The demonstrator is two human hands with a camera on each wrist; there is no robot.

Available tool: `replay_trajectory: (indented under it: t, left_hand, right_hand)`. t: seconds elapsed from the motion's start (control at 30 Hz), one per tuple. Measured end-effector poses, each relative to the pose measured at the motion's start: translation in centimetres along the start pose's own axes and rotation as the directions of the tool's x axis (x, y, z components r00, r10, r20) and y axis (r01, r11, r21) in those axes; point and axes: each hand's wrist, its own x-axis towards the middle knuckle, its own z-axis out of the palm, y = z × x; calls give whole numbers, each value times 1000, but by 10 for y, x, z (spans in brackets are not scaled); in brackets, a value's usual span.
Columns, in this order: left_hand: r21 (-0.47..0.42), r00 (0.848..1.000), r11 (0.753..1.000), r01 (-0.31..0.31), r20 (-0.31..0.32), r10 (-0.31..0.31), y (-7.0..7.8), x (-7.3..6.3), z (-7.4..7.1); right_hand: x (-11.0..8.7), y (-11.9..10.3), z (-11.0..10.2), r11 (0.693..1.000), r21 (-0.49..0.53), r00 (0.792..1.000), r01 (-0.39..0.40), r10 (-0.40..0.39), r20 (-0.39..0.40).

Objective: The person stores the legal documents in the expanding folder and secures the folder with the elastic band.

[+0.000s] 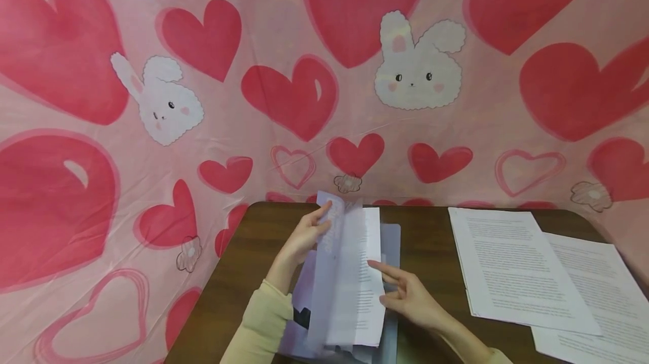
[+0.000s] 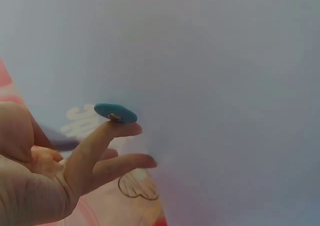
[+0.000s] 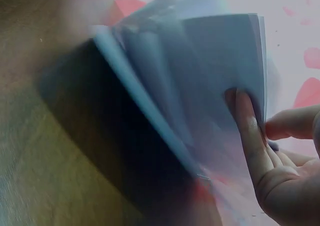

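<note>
Pink heart-patterned cloth (image 1: 274, 26) behind brown table (image 1: 426, 240).

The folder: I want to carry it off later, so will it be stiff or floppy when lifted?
The folder should feel rather floppy: its raised lilac cover curves by the left hand. Its papers might slip if the right hand let go, since their edge shows past the clear sheet.
</note>
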Motion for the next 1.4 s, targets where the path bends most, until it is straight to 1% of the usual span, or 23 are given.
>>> replay_trajectory:
  t: [0.13,0.23,0.27,0.33,0.47,0.53,0.57,0.63,0.67,0.73,0.8,0.9,0.97,1.0,1.07,1.1,1.17,1.2,1.27,1.33,1.4]
  left_hand:
    - [-29,1000,1000,4,-8,-5,4,-1,7]
    - [-55,1000,998,15,-2,-15,3,0,9]
    - [-62,1000,998,17,1,-17,2,0,9]
    - [-74,1000,997,22,9,-22,1,0,10]
    - [-82,1000,996,27,7,-27,-3,2,9]
    - [-83,1000,996,30,5,-29,-6,2,8]
    - [-84,999,996,33,2,-33,-8,3,8]
    - [-89,999,995,42,-1,-42,-11,3,7]
    - [-91,999,995,46,0,-46,-13,3,6]
    - [-100,999,994,53,7,-52,-15,4,6]
    - [-108,998,992,60,11,-59,-17,5,5]
    - [-127,998,990,64,17,-62,-18,6,4]
    - [-129,998,990,65,5,-65,-18,6,3]
    - [-129,998,990,65,0,-65,-18,5,3]
    - [-126,998,990,62,-10,-64,-18,4,3]
    - [-126,998,990,63,-13,-66,-17,4,2]
    - [-129,998,989,65,-9,-67,-17,3,1]
    - [-134,998,989,65,-3,-66,-17,3,1]
    - [-146,998,987,64,5,-64,-17,3,-1]
    - [-155,999,987,53,7,-52,-17,2,-2]
    - [-164,999,985,49,6,-48,-18,2,-3]
  right_hand:
    - [5,4,9,1000,-8,1000,-5,5,-4]
    - [9,3,14,1000,-24,1000,-17,17,-17]
    - [11,7,14,999,-25,1000,-20,19,-21]
    - [15,24,11,1000,-20,1000,-11,11,-16]
    - [25,89,-5,1000,17,1000,5,-5,3]
    - [26,108,-9,1000,23,1000,-4,4,0]
    - [25,108,-9,1000,19,1000,-11,11,-6]
    - [21,92,-4,1000,11,1000,-23,23,-20]
    - [18,79,0,1000,2,999,-23,23,-29]
    - [12,55,6,1000,-24,999,2,-3,-38]
    - [5,33,9,1000,-9,998,12,-12,-55]
    - [-4,18,2,999,-1,995,55,-54,-89]
    - [-10,12,-8,998,8,988,59,-57,-142]
    - [-14,11,-15,998,-9,983,62,-62,-172]
    - [-23,9,-28,997,-59,966,40,-54,-251]
    - [-27,8,-35,996,-88,954,21,-46,-296]
    - [-35,7,-48,985,-171,919,-20,-49,-391]
    - [-39,6,-54,974,-219,896,-50,-54,-442]
    - [-48,6,-67,947,-298,845,-116,-64,-532]
    - [-57,7,-81,911,-366,797,-191,-75,-600]
    - [-65,7,-96,854,-434,757,-286,-76,-649]
